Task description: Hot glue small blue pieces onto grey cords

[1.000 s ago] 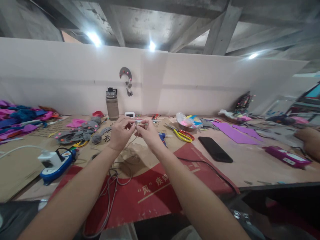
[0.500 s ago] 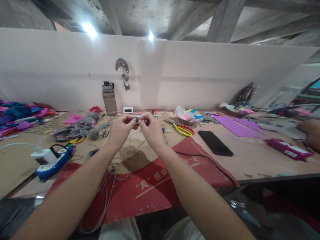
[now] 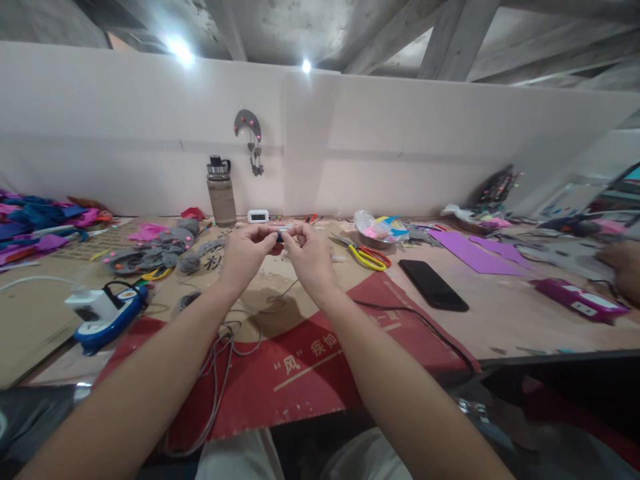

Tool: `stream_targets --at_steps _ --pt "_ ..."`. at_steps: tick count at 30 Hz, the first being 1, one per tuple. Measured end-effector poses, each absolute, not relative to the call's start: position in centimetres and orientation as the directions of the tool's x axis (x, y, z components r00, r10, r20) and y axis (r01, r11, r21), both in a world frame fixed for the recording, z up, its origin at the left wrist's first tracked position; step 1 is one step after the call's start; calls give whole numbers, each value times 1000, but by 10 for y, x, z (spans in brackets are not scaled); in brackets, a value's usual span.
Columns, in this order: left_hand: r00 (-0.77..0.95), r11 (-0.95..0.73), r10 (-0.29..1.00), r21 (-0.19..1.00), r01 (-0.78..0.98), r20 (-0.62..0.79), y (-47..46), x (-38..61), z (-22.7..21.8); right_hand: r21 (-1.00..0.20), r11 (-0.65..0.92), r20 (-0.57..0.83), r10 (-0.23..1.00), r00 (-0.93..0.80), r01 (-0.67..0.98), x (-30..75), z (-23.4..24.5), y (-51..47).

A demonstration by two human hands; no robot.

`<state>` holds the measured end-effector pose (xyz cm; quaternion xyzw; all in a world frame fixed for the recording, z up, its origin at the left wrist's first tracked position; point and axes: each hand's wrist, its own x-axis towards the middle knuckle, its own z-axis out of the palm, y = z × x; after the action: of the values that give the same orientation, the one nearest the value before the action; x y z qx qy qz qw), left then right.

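Fingertips meet above the middle of the table, where my left hand (image 3: 250, 259) and my right hand (image 3: 311, 257) pinch a small dark piece (image 3: 281, 236) between them. Fingers cover most of it, so its kind is unclear. A thin grey cord (image 3: 274, 298) rises toward my right hand; its upper end is hidden. More of this cord lies in loose loops (image 3: 220, 353) on the red printed sheet (image 3: 300, 393) below my forearms. A roll of grey cord (image 3: 189, 301) sits left of my left wrist. Yellow-handled scissors (image 3: 367, 257) lie right of my right hand.
Left stand a blue power strip (image 3: 107, 327) with a white charger, grey felt pieces (image 3: 145, 257) and a bottle (image 3: 221, 193). To the right are a bowl (image 3: 375, 241), black phone (image 3: 433, 285), purple sheets (image 3: 475, 253) and magenta device (image 3: 577, 300). Another person's hand (image 3: 620, 267) shows at the right edge.
Both hands stay together, with a slight shift of the fingers around the small dark piece. The whole view has shifted a little.
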<state>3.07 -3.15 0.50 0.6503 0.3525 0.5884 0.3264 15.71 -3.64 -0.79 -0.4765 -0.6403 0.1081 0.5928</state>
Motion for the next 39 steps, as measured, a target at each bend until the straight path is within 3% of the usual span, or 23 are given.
stream_targets --at_steps 14,27,39 --pt "81 -535 845 841 81 529 -27 29 1 -673 479 662 730 170 564 154 -7 -40" --pt "287 -505 842 855 121 457 -27 24 7 -709 453 616 771 161 540 162 -7 -40" --pt "143 -498 865 857 134 480 -25 27 3 -647 545 683 726 88 533 157 -14 -45"
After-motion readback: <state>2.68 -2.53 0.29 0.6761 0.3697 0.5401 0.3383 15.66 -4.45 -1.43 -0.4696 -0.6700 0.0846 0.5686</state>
